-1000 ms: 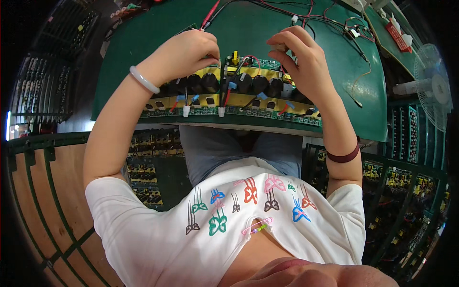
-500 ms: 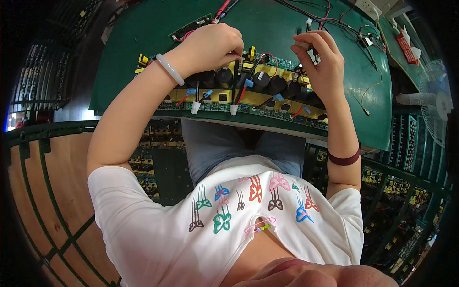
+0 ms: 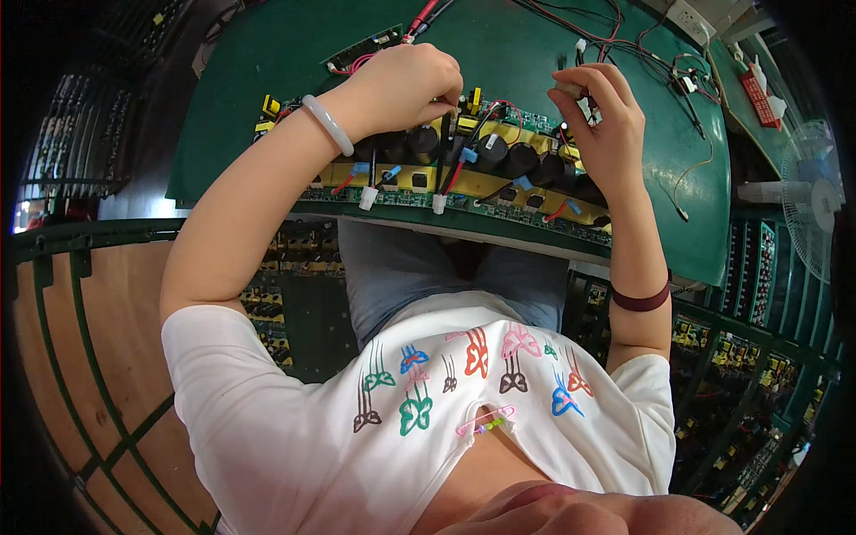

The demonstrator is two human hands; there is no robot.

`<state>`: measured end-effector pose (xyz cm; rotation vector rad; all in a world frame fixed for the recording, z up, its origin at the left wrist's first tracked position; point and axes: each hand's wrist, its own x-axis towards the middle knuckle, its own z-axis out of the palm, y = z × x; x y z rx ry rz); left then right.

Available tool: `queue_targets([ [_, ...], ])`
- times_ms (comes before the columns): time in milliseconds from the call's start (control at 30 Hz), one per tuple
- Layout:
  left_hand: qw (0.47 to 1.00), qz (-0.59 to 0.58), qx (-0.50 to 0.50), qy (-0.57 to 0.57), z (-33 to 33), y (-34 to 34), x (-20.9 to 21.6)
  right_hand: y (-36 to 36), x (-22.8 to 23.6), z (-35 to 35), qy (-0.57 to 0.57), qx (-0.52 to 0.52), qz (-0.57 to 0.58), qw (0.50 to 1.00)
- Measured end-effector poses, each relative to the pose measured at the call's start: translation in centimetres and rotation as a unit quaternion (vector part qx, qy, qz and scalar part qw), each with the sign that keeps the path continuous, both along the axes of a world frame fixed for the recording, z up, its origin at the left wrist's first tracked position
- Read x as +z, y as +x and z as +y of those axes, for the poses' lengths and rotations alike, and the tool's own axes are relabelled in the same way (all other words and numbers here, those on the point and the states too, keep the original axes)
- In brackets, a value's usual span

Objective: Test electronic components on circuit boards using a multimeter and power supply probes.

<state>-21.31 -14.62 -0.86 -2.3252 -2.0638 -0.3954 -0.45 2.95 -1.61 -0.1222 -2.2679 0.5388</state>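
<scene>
A long circuit board assembly (image 3: 486, 183) with black cylindrical capacitors (image 3: 491, 150) and yellow metal strips lies along the table's near edge. Over its middle is my left hand (image 3: 412, 87), its thumb and index finger pinched by a black lead (image 3: 443, 134); what they grip is mostly hidden. My right hand (image 3: 608, 116) is raised over the board's right end, thumb and fingers closed on a small whitish connector (image 3: 568, 88). Two white plugs, a left one (image 3: 367, 198) and a right one (image 3: 439, 204), hang at the board's near edge. Blue tags mark several wires.
Behind my left hand lie a narrow circuit board (image 3: 361, 49) and red and black probe leads (image 3: 424, 20). Tangled wires (image 3: 655, 58) spread over the green table's (image 3: 267, 58) far right. At the right stand a red basket (image 3: 760, 96) and a fan (image 3: 816, 192). Racks of boards flank me.
The view has shifted slightly, so the board sits a little lower and to the right. Both hands keep nearly the same places and their closed fingers.
</scene>
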Motion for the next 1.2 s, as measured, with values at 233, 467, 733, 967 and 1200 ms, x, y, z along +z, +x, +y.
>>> queue_targets([
  [233, 1.0, -0.001, -0.001, 0.019, -0.2, 0.3, 0.0, 0.0, 0.1, -0.1, 0.005, -0.004, -0.002, 1.0],
  [467, 0.999, 0.038, 0.0, 0.004, 0.0, 0.6, 0.1, 0.1, 0.1, -0.1, 0.011, -0.007, -0.004, 1.0],
  [733, 0.996, 0.012, 0.003, -0.092, 1.6, 1.0, 1.0, 0.2, 0.1, -0.1, 0.004, 0.008, -0.007, 1.0],
  [967, 0.996, 0.067, -0.043, 0.03, 0.3, 1.4, 2.1, 1.1, 1.2, 0.4, -0.05, -0.021, -0.009, 0.998],
  [1200, 1.0, -0.005, 0.018, 0.011, -4.5, 7.1, 2.0, 1.7, 1.6, 3.8, -0.102, 0.047, 0.021, 0.993],
])
